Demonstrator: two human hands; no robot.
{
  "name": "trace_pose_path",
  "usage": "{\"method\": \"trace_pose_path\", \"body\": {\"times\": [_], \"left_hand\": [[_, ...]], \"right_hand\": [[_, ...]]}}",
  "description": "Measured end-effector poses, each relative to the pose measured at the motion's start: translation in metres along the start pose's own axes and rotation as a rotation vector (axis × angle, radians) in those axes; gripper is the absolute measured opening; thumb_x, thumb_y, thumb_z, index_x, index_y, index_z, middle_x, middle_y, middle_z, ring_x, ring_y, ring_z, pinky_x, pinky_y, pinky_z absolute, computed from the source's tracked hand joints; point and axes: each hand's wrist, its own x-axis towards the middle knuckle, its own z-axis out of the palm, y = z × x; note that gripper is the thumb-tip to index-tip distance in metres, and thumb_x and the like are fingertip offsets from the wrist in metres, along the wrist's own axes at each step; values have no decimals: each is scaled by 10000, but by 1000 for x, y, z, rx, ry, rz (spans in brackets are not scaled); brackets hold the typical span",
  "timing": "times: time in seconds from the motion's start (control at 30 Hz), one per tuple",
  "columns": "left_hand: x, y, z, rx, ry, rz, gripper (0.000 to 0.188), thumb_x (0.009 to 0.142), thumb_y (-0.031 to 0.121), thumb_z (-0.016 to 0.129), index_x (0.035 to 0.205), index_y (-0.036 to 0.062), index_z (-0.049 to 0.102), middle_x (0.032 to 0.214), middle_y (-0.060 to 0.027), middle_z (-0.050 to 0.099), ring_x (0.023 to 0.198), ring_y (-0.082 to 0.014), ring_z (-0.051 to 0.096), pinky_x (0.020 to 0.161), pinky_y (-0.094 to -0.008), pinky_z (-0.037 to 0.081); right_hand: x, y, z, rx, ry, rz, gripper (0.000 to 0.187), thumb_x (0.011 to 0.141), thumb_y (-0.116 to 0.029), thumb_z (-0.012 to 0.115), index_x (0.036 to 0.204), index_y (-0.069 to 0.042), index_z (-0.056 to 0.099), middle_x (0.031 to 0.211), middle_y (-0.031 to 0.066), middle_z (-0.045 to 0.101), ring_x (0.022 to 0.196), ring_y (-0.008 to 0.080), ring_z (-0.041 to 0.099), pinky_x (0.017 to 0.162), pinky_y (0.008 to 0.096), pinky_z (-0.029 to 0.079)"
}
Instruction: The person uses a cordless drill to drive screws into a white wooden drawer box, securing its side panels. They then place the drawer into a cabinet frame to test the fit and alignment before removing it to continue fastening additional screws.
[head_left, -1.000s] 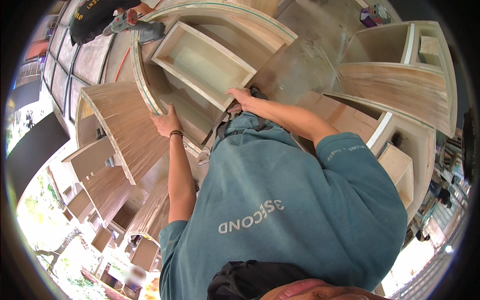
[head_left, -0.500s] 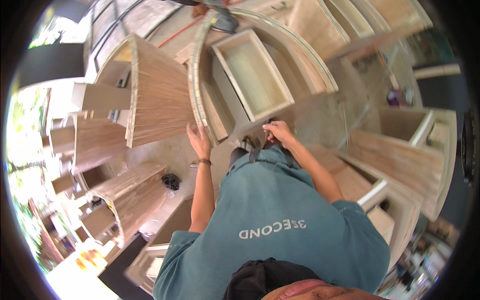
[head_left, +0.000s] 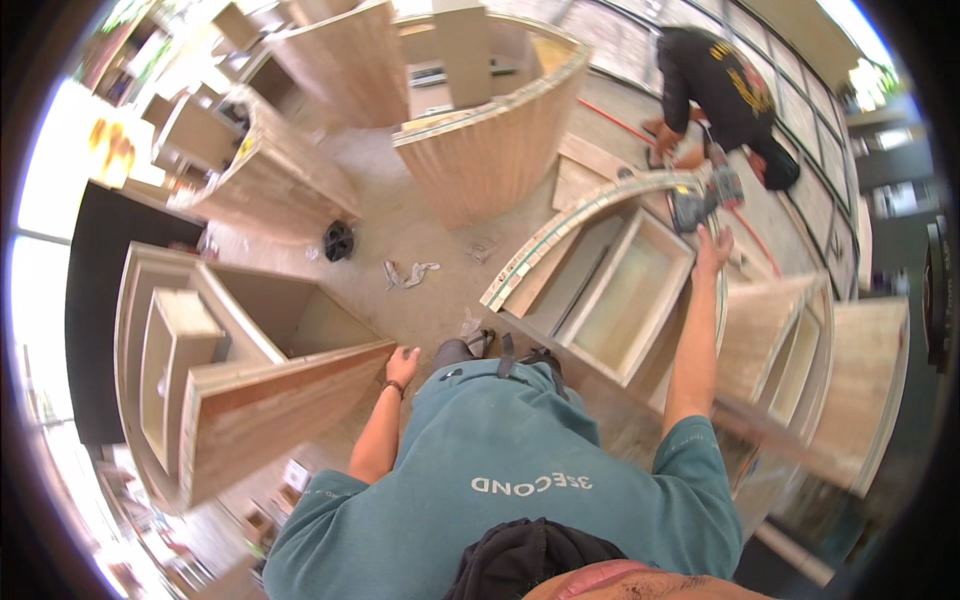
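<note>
My right hand (head_left: 711, 252) reaches forward over the curved wooden cabinet (head_left: 560, 222), its fingers apart just short of a grey cordless drill (head_left: 690, 208). The drill rests on the cabinet's curved rim. Whether my fingertips touch it, I cannot tell. Inside that cabinet sits a pale drawer box (head_left: 628, 300). Low at my left side, my left hand (head_left: 402, 366) is beside the front corner of another wooden cabinet (head_left: 290, 420), with nothing visible in it. Its fingers are partly extended.
Beyond the drill, a person in a dark shirt (head_left: 725, 85) bends down. Further curved cabinets (head_left: 490, 150) stand ahead and to the left. A black bundle (head_left: 338, 241) and crumpled plastic (head_left: 408, 274) lie on the floor. A red hose (head_left: 615, 118) runs behind the cabinet.
The view has swung left. My right hand has gone from near my waist out toward the drill. My left hand has left the curved cabinet's edge and moved beside the left cabinet.
</note>
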Motion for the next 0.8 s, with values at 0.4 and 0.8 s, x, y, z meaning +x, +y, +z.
{"method": "trace_pose_path", "body": {"times": [0.4, 0.8], "left_hand": [[-203, -127, 55, -98, -178, -571, 605, 931, 477, 629, 1281, -12, 694, 1242, -250, 718, 1200, -355, 676, 1027, -462, 513], [-4, -90, -22, -74, -316, -238, 474, 900, 370, 688, 1274, 81, 725, 1266, -212, 714, 1206, -350, 673, 1027, -443, 522]], "right_hand": [[85, 19, 62, 76, -252, -60, 406, 819, -31, 842, 1179, 44, 671, 1188, 98, 703, 995, 218, 689, 910, 385, 566], [-14, -191, 52, 291, -267, -191, 353, 951, -216, 730, 1199, 14, 632, 1124, 95, 666, 1031, 196, 611, 944, 381, 494]]}}
